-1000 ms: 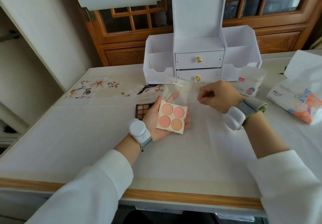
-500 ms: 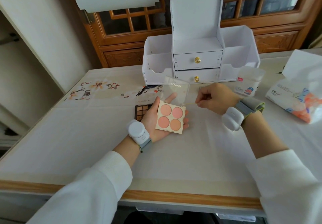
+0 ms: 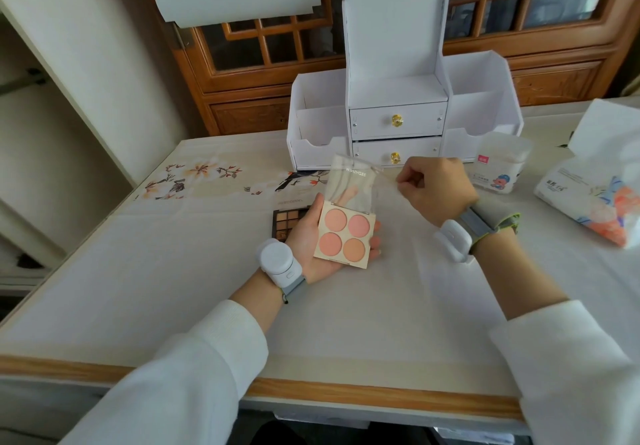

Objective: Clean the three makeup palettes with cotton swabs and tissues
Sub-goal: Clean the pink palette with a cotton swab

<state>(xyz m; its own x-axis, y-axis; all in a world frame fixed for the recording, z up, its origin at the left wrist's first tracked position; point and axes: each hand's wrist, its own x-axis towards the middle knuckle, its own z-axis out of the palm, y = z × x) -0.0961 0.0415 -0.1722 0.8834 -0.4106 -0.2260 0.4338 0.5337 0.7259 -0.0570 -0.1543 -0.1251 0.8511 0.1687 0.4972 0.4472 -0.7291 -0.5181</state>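
Observation:
My left hand (image 3: 311, 247) lies palm up and holds a square blush palette (image 3: 344, 236) with a clear lid standing open and several round pink and peach pans. My right hand (image 3: 434, 190) hovers to the right of the lid, fingers pinched on a thin cotton swab (image 3: 388, 178) whose tip points left at the lid's upper right corner. A dark eyeshadow palette (image 3: 289, 221) with brown squares lies on the table behind my left hand, partly hidden by it.
A white desktop organizer (image 3: 398, 122) with two gold-knobbed drawers stands at the back. Right of it stand a clear tub of cotton swabs (image 3: 498, 167) and a soft pack of tissues (image 3: 595, 198). A white cloth (image 3: 173, 271) covers the table.
My right hand has slid left toward the palette's open lid, and the swab now shows in its pinch. My left hand has kept the palette almost still.

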